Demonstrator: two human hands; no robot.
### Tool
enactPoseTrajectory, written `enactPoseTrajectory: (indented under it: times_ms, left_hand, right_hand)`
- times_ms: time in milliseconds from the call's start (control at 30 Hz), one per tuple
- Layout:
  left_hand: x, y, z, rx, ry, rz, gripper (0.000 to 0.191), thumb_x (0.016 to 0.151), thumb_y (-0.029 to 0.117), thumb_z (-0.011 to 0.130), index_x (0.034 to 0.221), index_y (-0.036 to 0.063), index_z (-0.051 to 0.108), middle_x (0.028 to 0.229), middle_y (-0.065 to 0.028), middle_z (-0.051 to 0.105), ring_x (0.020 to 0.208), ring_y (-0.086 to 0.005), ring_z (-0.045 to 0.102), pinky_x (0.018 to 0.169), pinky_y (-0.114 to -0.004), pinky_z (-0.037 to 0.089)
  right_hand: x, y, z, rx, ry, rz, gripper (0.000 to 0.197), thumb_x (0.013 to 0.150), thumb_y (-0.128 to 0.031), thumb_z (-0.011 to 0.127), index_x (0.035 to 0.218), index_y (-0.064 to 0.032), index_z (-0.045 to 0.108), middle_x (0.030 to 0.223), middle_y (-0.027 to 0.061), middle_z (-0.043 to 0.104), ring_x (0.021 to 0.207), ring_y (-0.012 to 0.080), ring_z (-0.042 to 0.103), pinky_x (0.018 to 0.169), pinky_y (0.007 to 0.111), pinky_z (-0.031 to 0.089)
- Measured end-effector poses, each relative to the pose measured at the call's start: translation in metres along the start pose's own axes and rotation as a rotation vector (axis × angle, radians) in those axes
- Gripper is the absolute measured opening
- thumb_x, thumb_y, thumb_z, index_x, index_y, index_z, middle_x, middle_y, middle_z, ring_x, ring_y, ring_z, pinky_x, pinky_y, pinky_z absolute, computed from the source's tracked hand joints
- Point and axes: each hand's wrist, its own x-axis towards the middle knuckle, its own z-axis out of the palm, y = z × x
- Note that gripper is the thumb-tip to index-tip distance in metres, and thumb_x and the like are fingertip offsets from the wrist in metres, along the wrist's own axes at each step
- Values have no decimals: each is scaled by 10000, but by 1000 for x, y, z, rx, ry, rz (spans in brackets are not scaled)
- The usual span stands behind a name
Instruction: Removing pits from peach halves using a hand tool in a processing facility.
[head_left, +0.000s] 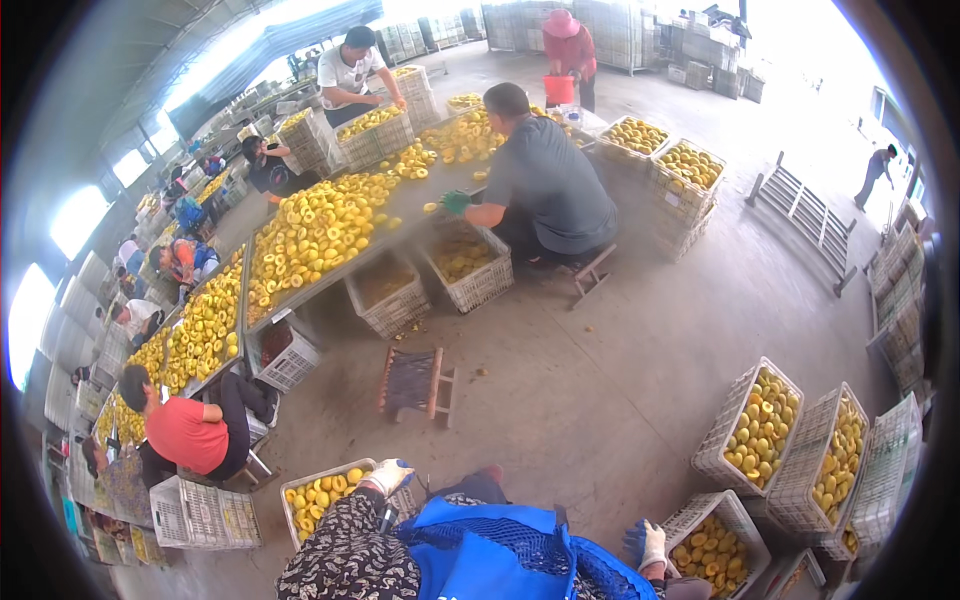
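Observation:
My left hand (391, 476), in a white knit glove with blue coating, is at the right rim of a plastic crate (289, 501) of yellow stone fruit (321, 501). Its fingers point away from me, and whether they grip anything is hidden. My right hand (645, 544), gloved alike, hangs low beside the left wall of another crate (750, 514) of yellow fruit (716, 555). Its blue fingers are apart and nothing shows in them. Between my arms is a blue garment with mesh (495, 547).
A low stool (411, 381) stands ahead on the concrete floor (555, 405). Beyond it, halved fruit is heaped (315, 232) on a long table. A seated co-worker (551, 180) wears a green glove. Filled crates (784, 484) stand at right; stacked crates (206, 514) stand left.

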Motion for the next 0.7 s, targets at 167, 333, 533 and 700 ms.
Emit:
enactPoseTrajectory:
  times_ms: [167,333,533,700]
  left_hand:
    - [-8,-10,29,239,-81,267,259,870,224,508,921,71,711,920,-159,695,896,-333,672,793,-407,533]
    - [11,-27,21,140,-158,89,300,874,298,531,958,70,707,962,-169,697,922,-342,669,794,-419,519]
    - [40,-21,-29,-611,-10,-300,408,873,420,556,1088,94,672,1078,-152,675,1024,-336,616,866,-372,481]
    - [52,-40,-21,-869,63,-342,244,900,254,636,1005,41,696,871,-33,702,756,-128,636,677,-279,505]
  right_hand:
    - [-36,6,77,-413,-123,1,244,955,-270,541,1061,-50,557,854,194,674,651,328,659,548,443,534]
    - [2,61,36,-378,-39,32,295,938,-250,563,1065,14,531,864,270,652,659,406,650,562,509,540]
    - [31,77,30,-227,64,52,317,930,-266,562,1046,26,521,868,299,641,664,449,642,571,550,532]
    - [-4,-3,128,-306,-37,3,305,934,-311,537,1012,-17,530,865,270,645,663,443,638,570,551,514]
